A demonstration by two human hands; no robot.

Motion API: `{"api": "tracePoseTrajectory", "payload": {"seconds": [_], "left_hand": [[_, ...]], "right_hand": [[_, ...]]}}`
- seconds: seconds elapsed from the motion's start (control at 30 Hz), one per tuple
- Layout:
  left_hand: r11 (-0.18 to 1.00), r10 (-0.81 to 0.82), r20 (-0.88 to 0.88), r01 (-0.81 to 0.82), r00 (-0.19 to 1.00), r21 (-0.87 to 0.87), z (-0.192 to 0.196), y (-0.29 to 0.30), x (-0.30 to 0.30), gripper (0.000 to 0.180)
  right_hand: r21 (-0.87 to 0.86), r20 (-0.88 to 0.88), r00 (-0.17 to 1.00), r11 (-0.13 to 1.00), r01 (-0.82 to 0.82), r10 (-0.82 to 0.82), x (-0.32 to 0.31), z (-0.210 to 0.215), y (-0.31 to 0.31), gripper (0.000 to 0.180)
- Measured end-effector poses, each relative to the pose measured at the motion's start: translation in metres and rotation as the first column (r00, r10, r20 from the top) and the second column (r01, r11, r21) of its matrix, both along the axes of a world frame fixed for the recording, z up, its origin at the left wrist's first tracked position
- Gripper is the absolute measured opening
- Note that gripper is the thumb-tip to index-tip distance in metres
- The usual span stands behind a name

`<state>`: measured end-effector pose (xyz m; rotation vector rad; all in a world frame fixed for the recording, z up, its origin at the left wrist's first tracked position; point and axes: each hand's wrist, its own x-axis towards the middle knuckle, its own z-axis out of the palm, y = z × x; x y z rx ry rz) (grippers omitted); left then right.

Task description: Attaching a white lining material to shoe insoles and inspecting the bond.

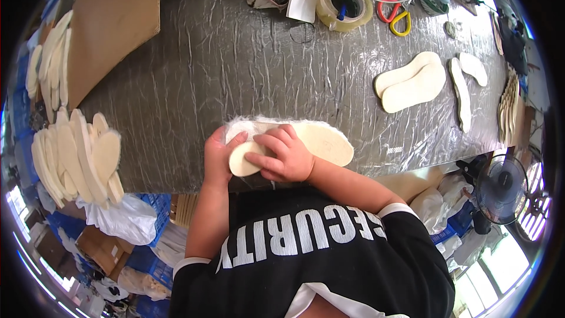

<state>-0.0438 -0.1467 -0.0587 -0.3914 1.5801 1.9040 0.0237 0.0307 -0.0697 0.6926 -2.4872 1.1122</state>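
Hands meet at the near edge of the worktop (235, 65), a grey surface under crinkled plastic film: the left hand (219, 159) pinches the rounded heel of a cream, flat foam insole (321, 141) backed with white fleecy pile, and the right hand (286, 154) curls its grip over the same insole, fingers pressed on top. At nine o'clock leans a fanned stack of insoles (82, 156); at two o'clock lie two smooth loose insoles (412, 82), and at twelve o'clock a tape roll (344, 6).
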Motion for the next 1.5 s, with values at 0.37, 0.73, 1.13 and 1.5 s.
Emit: {"api": "tracePoseTrajectory", "payload": {"seconds": [0.37, 0.73, 1.13, 1.5], "left_hand": [[0.994, -0.106, -0.15, 0.103, 0.983, -0.025, -0.004, 0.002, -0.002, 0.026], [0.75, 0.059, 0.238, -0.2, 0.97, 0.631, -0.011, 0.004, 0.041, 0.043], [0.998, -0.032, 0.136, 0.023, 0.99, 0.062, -0.009, 0.042, 0.03, 0.029], [0.972, 0.159, 0.103, -0.138, 0.982, -0.19, -0.006, 0.061, 0.032, 0.043]], "right_hand": [[0.017, 0.069, 0.969, 0.971, 0.237, -0.238, 0.002, -0.002, 0.009, 0.07], [-0.132, 0.085, 0.964, 0.957, 0.26, -0.25, -0.002, 0.008, 0.01, 0.07], [-0.396, -0.064, 0.985, 0.91, 0.122, -0.16, 0.011, -0.004, 0.028, 0.049], [-0.485, -0.193, 0.967, 0.873, 0.056, -0.169, 0.051, 0.022, 0.084, 0.064]]}}
